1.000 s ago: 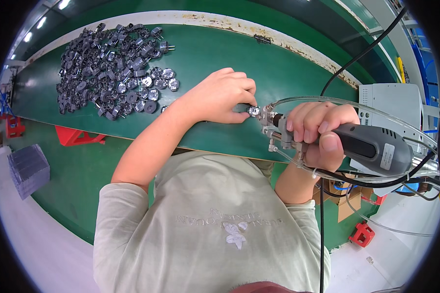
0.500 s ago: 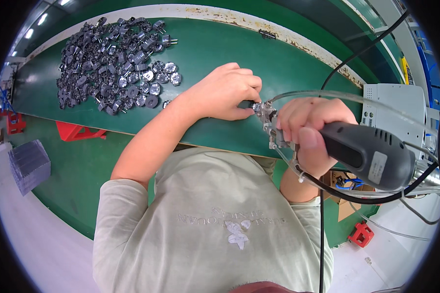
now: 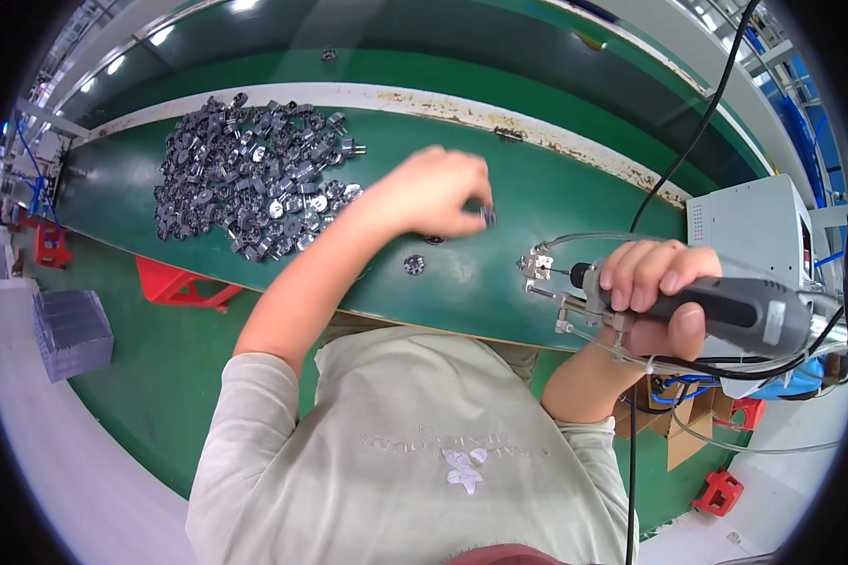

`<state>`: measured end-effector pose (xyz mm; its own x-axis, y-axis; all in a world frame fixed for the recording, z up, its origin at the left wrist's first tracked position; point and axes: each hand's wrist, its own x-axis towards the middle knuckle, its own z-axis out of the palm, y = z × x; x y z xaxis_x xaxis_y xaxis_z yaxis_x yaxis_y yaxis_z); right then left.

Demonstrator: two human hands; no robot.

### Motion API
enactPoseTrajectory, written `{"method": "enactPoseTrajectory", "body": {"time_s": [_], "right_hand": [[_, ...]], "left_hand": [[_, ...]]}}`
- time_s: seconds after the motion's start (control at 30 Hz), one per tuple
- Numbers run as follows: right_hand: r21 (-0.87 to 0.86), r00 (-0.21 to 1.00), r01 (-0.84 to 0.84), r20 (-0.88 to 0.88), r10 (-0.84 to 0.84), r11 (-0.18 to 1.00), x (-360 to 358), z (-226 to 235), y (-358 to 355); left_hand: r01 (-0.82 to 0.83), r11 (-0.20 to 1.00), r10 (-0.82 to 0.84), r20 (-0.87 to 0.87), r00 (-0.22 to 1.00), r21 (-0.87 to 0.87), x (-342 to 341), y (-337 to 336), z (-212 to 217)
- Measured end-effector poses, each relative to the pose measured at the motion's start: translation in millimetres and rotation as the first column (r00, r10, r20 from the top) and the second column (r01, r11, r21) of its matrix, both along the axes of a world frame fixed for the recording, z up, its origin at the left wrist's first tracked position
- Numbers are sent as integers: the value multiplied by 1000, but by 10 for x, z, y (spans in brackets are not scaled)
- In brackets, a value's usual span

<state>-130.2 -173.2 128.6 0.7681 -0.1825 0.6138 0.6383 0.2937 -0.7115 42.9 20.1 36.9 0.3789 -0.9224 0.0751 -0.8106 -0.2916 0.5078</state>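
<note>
My right hand is wrapped round a dark grey electric screwdriver. Its thin bit runs into a metal feed nozzle fitted with clear hoses, above the green table. Left of the nozzle, apart from it, my left hand pinches a small dark round plug part; it is smeared by motion. Another plug part lies on the table below that hand. A further dark part shows just under its palm, partly hidden.
A heap of dark plug parts, some with metal pins, covers the table's left side. A white machine case stands at the right. Beyond the worn white ledge, one part sits on a green surface. A black cable hangs near the screwdriver.
The nozzle was against the part at my left fingertips; now the two are apart, with the screwdriver further right. The plug parts below my left hand have come into sight. The whole view has shifted.
</note>
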Motion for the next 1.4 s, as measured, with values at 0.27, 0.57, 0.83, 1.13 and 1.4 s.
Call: {"method": "enactPoseTrajectory", "body": {"time_s": [0.27,0.57,0.83,1.13,1.4], "right_hand": [[55,990,95,-108,-89,994,90,-291,52],[4,993,98,-74,-97,995,21,-363,8],[35,996,64,-70,-62,997,87,-420,35],[22,993,98,-62,-96,995,172,-429,157],[5,995,71,-64,-70,997,245,-459,155]], "left_hand": [[-431,884,467,377,800,-182,630,-160,-183],[-89,993,105,-237,966,76,-321,247,-64],[-62,986,6,-339,941,-154,-396,36,-255],[-22,967,-52,-281,958,-253,-420,62,-328],[-14,979,-38,-249,968,-205,-419,74,-358]]}}
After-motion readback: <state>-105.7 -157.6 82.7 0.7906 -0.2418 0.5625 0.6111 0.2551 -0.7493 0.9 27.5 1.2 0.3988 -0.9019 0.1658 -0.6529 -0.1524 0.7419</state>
